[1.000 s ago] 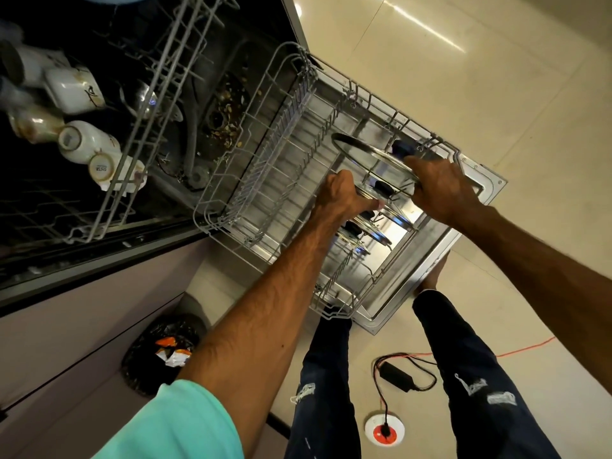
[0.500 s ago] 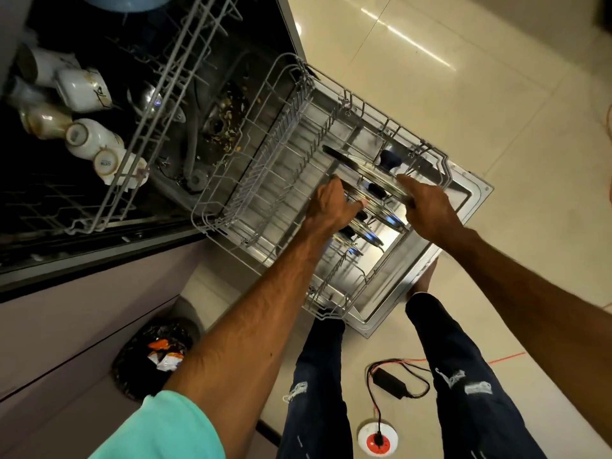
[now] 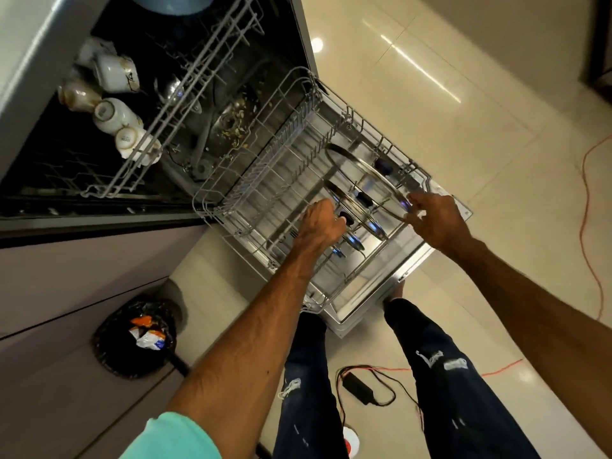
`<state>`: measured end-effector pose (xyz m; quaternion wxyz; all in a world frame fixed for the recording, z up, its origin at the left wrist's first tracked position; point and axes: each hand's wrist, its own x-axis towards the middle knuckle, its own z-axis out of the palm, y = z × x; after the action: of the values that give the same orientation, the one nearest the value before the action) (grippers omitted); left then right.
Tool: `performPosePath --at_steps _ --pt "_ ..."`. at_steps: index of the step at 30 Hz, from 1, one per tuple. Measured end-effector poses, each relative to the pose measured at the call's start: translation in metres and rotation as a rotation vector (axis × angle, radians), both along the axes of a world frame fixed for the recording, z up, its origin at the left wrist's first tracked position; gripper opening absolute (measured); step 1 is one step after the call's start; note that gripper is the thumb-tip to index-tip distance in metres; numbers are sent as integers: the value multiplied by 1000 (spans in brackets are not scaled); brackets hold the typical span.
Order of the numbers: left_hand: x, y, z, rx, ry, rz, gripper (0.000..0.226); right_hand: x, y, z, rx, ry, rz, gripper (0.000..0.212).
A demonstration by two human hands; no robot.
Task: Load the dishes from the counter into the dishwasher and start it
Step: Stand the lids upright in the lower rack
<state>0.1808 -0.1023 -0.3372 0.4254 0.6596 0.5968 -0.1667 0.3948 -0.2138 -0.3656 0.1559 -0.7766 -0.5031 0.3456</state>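
Note:
The dishwasher's lower rack (image 3: 251,193) is pulled out over the open door (image 3: 410,266). Several glass lids with black knobs stand on edge in it. The largest lid (image 3: 361,170) leans at the far end, and my right hand (image 3: 433,220) pinches its near rim. A second lid (image 3: 356,207) stands behind it, with smaller lids (image 3: 352,241) closer to me. My left hand (image 3: 319,223) reaches into the rack, fingers curled round the black knob of one of these lids. The upper rack (image 3: 185,104) holds white cups (image 3: 112,117) lying on their sides.
A bin lined with a black bag (image 3: 139,336) stands against the cabinet at lower left. A black power adapter with cables (image 3: 357,387) lies on the tiled floor between my legs (image 3: 460,376). An orange cable (image 3: 584,226) runs along the right.
The large lid has come down and now stands in the rack. My right hand slid from over its top to its near rim. My left hand stayed at the smaller lids.

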Motion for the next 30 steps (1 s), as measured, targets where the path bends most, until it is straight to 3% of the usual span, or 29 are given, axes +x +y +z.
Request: performPosePath --at_steps 8,19,25,30 --pt "8 -20 -2 -20 -5 54 39 0 11 -2 -68 10 20 20" --pt "-13 -22 7 -9 19 54 8 -19 3 12 -76 -28 -89 11" --pt "-31 -36 57 -23 -17 171 3 -63 -10 69 57 -42 -261 39" --pt "-62 -66 140 -51 -34 257 10 -119 -24 139 15 68 -86 30"
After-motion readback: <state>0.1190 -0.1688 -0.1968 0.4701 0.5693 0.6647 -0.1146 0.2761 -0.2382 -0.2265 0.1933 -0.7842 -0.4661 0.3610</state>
